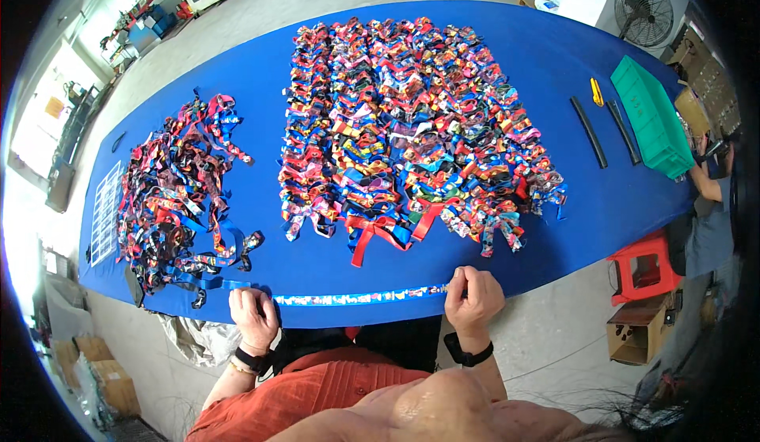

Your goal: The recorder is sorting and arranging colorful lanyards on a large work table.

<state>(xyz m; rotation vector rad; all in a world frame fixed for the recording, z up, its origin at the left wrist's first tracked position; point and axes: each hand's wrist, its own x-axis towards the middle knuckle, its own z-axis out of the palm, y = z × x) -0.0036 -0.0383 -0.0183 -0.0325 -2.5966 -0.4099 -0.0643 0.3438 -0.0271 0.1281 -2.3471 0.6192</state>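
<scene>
A blue strap (356,297) with a multicoloured print is stretched nearly straight along the near edge of the blue table. My left hand (255,317) is closed around its left end, and a plain blue length runs on from there toward a loose heap of straps (178,192). At the other end, my right hand (473,299) pinches the strap between thumb and fingers. Beyond my hands lie several long rows of looped, printed straps (404,117), packed close together. Red tails (368,232) hang from the near ends of the rows.
A white gridded sheet (107,212) lies by the heap. Toward the right are two dark rods (588,133), a yellow cutter (597,91) and a green crate (651,117). Another person's arm (706,182) reaches in beside it. A red stool (645,268) and a cardboard box (637,331) stand below.
</scene>
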